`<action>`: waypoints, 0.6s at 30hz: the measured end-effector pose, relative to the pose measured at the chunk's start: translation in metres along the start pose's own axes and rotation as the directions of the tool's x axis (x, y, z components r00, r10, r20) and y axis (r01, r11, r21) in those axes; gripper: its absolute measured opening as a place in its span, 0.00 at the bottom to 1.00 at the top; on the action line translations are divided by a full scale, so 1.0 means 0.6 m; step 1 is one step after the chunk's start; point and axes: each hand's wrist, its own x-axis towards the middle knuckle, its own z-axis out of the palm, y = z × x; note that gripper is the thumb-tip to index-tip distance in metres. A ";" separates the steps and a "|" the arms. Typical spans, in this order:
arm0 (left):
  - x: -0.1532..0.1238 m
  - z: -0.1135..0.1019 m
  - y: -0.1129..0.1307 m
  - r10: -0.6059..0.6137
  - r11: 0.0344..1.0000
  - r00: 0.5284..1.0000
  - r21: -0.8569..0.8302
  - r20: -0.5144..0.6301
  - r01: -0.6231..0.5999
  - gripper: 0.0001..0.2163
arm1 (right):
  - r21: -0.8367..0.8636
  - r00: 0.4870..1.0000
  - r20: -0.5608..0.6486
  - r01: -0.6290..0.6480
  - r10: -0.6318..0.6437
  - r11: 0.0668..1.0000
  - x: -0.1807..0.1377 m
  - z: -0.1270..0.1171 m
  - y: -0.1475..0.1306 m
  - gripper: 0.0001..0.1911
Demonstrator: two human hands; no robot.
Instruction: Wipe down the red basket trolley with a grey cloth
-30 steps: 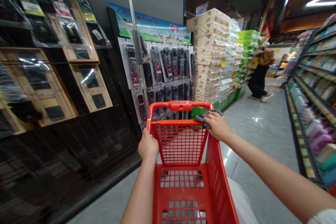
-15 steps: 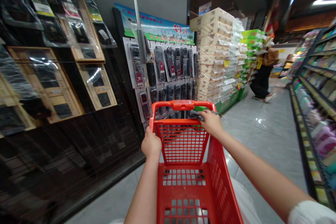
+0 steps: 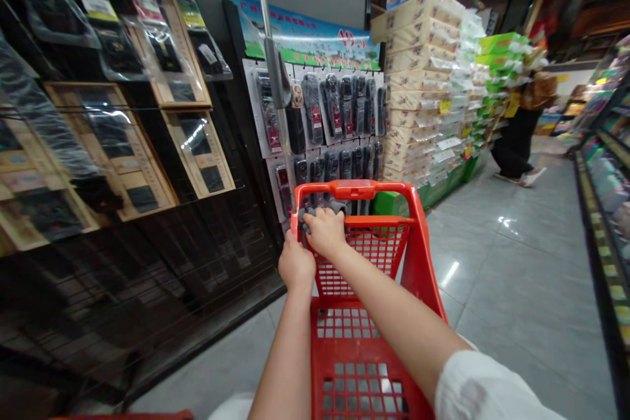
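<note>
A red plastic shopping cart [image 3: 359,344] with a grid floor and grid back panel stands in front of me. My left hand [image 3: 298,264] is closed around its left side rim near the far corner. Beside it, my right hand [image 3: 325,231] presses a crumpled grey cloth [image 3: 339,206] against the top edge of the back panel, close to that corner. The fingers of my right hand are bent over the cloth and partly hide it. A metal pole with a grey grip [image 3: 278,72] rises from the cart's left far corner.
Packaged belts [image 3: 315,108] hang on a rack ahead, and boxed goods [image 3: 189,154] hang at left. Stacked cartons [image 3: 418,79] stand behind the cart. Shelves [image 3: 610,210] line the right of the tiled aisle [image 3: 506,262]. A person [image 3: 516,138] is farther off. Another red edge [image 3: 123,415] shows bottom left.
My right hand has moved left along the back panel's top edge with the grey cloth, from the right side to beside my left hand. The left hand keeps its hold.
</note>
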 end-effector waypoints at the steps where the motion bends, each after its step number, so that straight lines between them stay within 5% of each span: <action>1: 0.000 -0.002 -0.001 -0.006 1.000 1.000 0.000 -0.002 0.006 0.18 | -0.007 1.000 0.011 0.012 -0.012 1.000 -0.002 -0.001 0.003 0.15; 12: 0.000 -0.024 -0.007 -0.033 0.993 0.999 -0.116 -0.009 0.032 0.21 | -0.066 0.961 -0.073 -0.272 0.268 0.960 -0.105 -0.048 0.209 0.15; 18: -0.003 -0.020 0.005 0.021 0.987 1.000 -0.160 0.016 -0.018 0.29 | -0.037 0.901 -0.123 -0.424 0.417 0.905 -0.112 -0.046 0.199 0.14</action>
